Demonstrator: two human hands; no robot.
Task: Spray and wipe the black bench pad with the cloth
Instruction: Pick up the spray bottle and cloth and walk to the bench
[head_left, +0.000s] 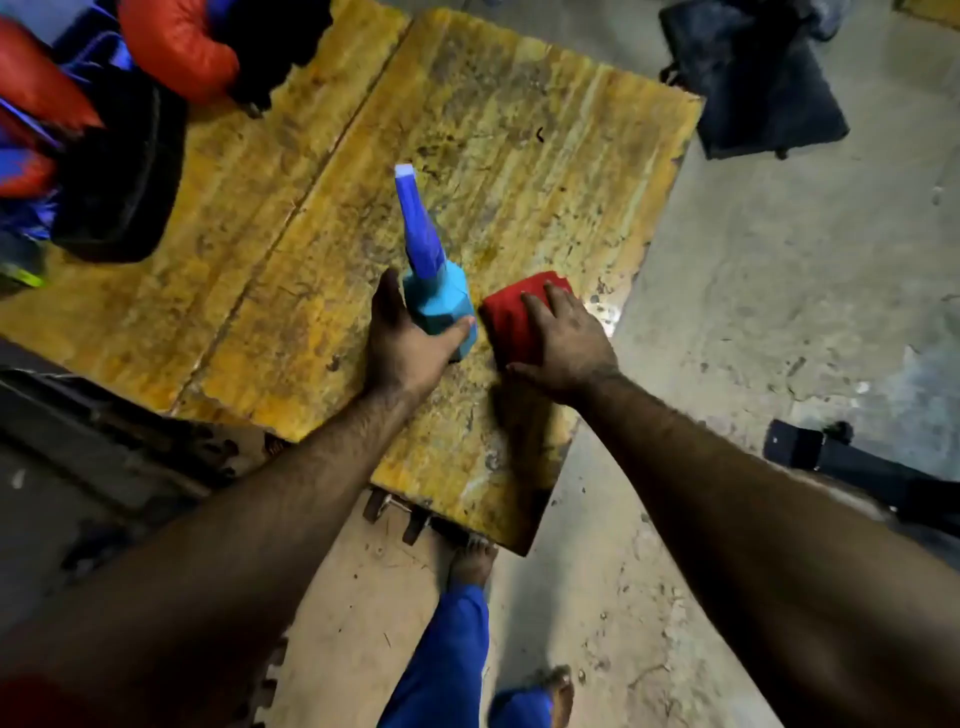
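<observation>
Red cloth (511, 317) mid-frame on the yellow bench (519, 130), right hand (569, 343) fingers flat on it, left hand (402, 345) gripping the spray bottle (434, 291). Pickup stage; black pad (753, 78), upper right, probably comes next.

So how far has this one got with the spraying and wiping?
Barely started. Done: nothing on a pad; no spraying or wiping shows. In hand: the left hand grips the blue spray bottle, standing on the yellow table, and the right hand lies flat on the red cloth beside it. Left: lifting both, then spraying and wiping. Dark padded shapes lie on the floor at right, unclear.
</observation>
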